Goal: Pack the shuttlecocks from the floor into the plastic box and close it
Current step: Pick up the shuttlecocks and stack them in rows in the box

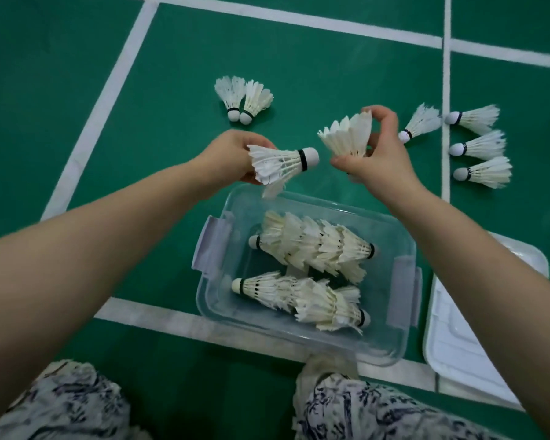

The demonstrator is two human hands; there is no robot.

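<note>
Head camera view: our left hand (232, 154) grips a white feathered shuttlecock (280, 163) by its skirt, cork pointing to 3 o'clock, while our right hand (378, 154) pinches a second cream feathered shuttlecock (346, 134) by its feathers. Both hover just past the 12 o'clock rim of the clear plastic box (299, 338), which holds two rows of nested shuttlecocks (311, 246). On the green court floor (178, 74), loose shuttlecocks lie at 11 o'clock (243, 98) and 2 o'clock (477, 144). At 4 o'clock lies the white plastic lid (464, 350), off the box
</note>
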